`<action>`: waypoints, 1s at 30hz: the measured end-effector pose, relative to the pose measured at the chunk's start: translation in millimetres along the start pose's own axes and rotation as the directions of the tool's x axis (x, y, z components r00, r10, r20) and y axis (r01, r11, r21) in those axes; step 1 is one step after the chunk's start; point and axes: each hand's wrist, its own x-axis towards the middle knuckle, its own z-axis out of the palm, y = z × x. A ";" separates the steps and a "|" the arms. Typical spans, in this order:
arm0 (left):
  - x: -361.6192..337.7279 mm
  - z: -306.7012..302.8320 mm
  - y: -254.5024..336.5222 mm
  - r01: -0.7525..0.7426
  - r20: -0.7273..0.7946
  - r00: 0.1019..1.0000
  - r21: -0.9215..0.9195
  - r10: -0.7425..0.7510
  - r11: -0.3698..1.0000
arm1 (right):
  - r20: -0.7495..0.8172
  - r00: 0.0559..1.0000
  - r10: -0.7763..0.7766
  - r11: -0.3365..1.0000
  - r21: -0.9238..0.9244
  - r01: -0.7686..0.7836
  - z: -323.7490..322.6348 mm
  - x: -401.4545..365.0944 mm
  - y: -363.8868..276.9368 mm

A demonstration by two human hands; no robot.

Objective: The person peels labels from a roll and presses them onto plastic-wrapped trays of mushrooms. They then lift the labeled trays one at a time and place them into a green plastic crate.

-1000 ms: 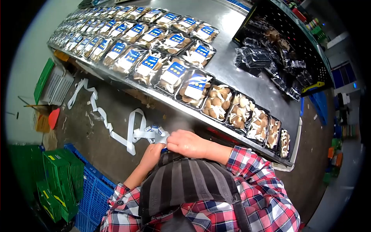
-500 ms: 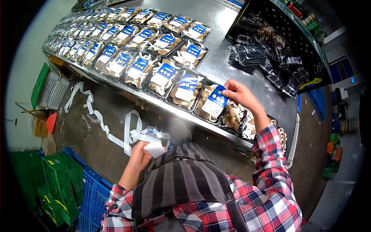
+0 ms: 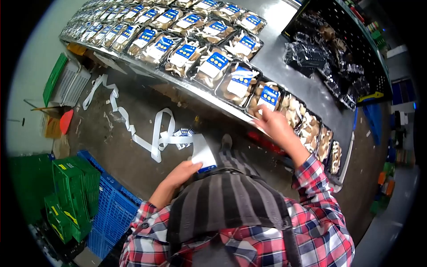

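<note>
Right hand (image 3: 279, 129) has moved to the near end of the labelled mushroom pack (image 3: 268, 95), thumb and finger parted; below-left of that pack, the left hand (image 3: 181, 173) pinches a label strip (image 3: 203, 151), probably keeping it within reach.

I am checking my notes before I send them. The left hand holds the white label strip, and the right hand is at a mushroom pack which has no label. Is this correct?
Not quite: the mushroom pack at the right hand does have a label, blue and white, as the head view shows. The left hand does hold the white label strip.
</note>
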 end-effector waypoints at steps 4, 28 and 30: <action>22.5 15.1 5.2 -0.071 -0.010 0.997 -0.094 0.070 0.993 | 0.123 0.872 -0.473 0.873 0.196 0.446 33.7 -32.0 -64.5; 101.3 196.1 31.1 -0.054 -0.451 0.891 -0.202 -0.044 0.978 | 0.014 0.620 -0.785 0.619 0.067 0.783 -16.5 -93.6 68.6; 119.7 155.0 14.8 -0.010 -0.456 0.888 -0.158 -0.063 0.987 | -0.165 0.700 -0.695 0.679 0.170 0.714 -27.2 -99.0 73.2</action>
